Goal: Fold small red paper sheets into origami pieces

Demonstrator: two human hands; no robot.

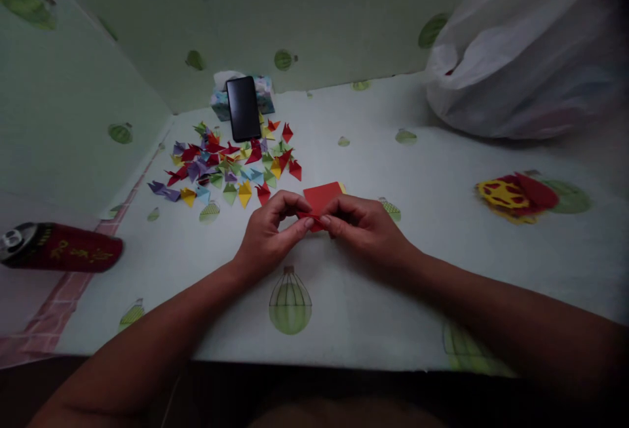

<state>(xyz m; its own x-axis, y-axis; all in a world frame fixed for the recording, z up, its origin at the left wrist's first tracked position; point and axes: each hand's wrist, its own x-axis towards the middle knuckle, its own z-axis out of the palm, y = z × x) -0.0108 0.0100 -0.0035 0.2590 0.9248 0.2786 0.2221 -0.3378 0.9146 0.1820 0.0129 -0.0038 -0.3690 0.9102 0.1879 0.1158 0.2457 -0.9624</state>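
Dimly lit, the corner around us is covered in pale green, and green balloon prints dot the wall (334,15) and the tabletop (373,153) alike. Along the table's left side runs a pinkish checked band (73,287), and a dark red can (81,248) with yellow writing sits there; whether it stands or lies we cannot tell. Toward the back we see a patterned tissue box (219,107) with a black phone (244,110) leaning against it, upright and screen toward us. In front of these spreads a loose heap of small folded paper figures (197,169) in red, yellow, purple, green and blue. At the back right a bulky white plastic bag (525,54) rests on the table, and nearer on that side lies a red and yellow item (521,197), too blurred for us to name. Both our forearms reach in from the near edge and meet at the middle of the table, to the right of the heap. Our left hand (275,225) and right hand (368,228) are close together, fingers curled and thumbs nearly tip to tip, pinching a small red folded piece (317,224) between them. Just beyond the fingertips shows a flat red paper (322,194), with a sliver of yellow at its right corner.
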